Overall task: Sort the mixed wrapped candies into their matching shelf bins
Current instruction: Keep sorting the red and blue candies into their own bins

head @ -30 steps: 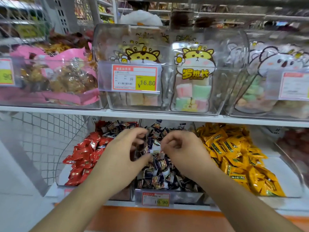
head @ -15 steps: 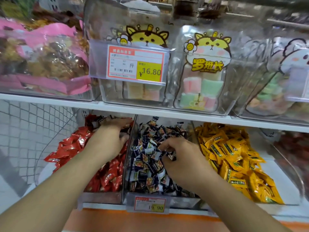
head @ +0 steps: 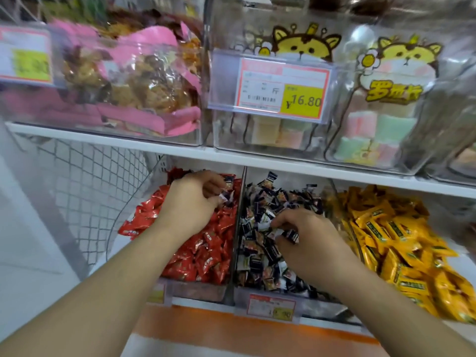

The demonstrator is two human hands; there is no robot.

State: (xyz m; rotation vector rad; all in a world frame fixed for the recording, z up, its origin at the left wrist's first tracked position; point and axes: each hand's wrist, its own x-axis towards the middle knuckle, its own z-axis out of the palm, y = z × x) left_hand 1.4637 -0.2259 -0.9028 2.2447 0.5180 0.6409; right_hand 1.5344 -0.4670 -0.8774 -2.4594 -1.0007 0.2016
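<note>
Pinched between thumb and fingertips of the left hand is a dark-wrapped candy, a stray lifted just above the red candies in the left-hand bin. The right hand has its fingers curled down into the dark candies of the middle bin, with one small dark piece nipped at the fingertips; how firmly that grip has closed I cannot tell, as the wrappers crowd round it.

Taking the middle bin as the landmark: the stray and the hand carrying it are just to its left, close beside the clear divider; the yellow candies fill the bin to its right; the price tag sits on its front lip, and the white shelf runs above it.

These sweets look light and small, with crinkly, glossy wrappers that will likely slip under a loose pinch. Best taken by a twisted wrapper end or across the body with two fingertips. They seem sturdy enough to drop in freely. The stray appears to need only a short carry rightward over the divider.
</note>
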